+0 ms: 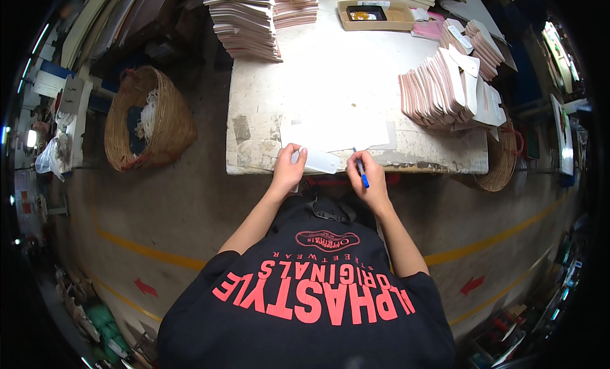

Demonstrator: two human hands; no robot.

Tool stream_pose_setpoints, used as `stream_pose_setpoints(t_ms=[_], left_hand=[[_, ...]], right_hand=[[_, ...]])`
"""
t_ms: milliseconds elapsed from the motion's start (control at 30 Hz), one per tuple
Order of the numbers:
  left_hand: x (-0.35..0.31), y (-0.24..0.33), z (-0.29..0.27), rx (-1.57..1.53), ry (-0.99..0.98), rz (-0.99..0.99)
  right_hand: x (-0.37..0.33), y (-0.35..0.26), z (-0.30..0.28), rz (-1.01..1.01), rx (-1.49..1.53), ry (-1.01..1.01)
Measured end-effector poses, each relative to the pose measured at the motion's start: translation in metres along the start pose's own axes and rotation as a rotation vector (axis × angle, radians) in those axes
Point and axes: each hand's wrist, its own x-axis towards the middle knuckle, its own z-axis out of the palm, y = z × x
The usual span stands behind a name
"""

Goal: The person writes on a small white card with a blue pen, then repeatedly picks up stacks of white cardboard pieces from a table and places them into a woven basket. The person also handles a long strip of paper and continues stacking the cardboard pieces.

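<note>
My left hand (290, 168) is closed on a small pale template-like piece (323, 162) with a rounded end, at the near edge of the worktable. Between the fingers of my right hand (370, 180) is a blue pen (363, 176), its tip toward the tabletop just right of that piece. Under and beyond both hands lies a white sheet (330, 137), washed out by bright light, so its far edge cannot be made out.
The worn white table (254, 137) bears tall stacks of pale pink-edged pieces (244, 26) at far left and fanned flap-shaped pieces (438, 89) at right. A cardboard tray (394, 16) stands at the back. Wicker baskets (175, 124) flank the table on the floor.
</note>
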Motion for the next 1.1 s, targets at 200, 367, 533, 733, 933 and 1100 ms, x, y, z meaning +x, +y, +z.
stream_pose_setpoints(t_ms=[200,367,533,733,933,1100], left_hand=[[0.032,0.014,0.038,0.392,0.039,0.313],[0.037,0.025,0.057,0.625,0.083,0.575],[0.03,0.02,0.054,0.613,-0.173,0.849],[0.029,0.014,0.056,0.737,-0.165,0.952],[0.025,0.016,0.063,0.84,-0.043,0.851],[0.025,0.018,0.062,0.845,-0.042,0.852]], right_hand=[[0.024,0.045,-0.002,-0.362,-0.476,0.135],[0.007,0.055,-0.005,-0.356,-0.599,0.003],[-0.003,0.059,-0.018,-0.301,-0.494,0.002],[0.011,0.071,-0.019,-0.305,-0.522,0.024],[0.041,0.077,-0.018,-0.328,-0.58,-0.033],[0.03,0.075,-0.018,-0.347,-0.534,-0.119]])
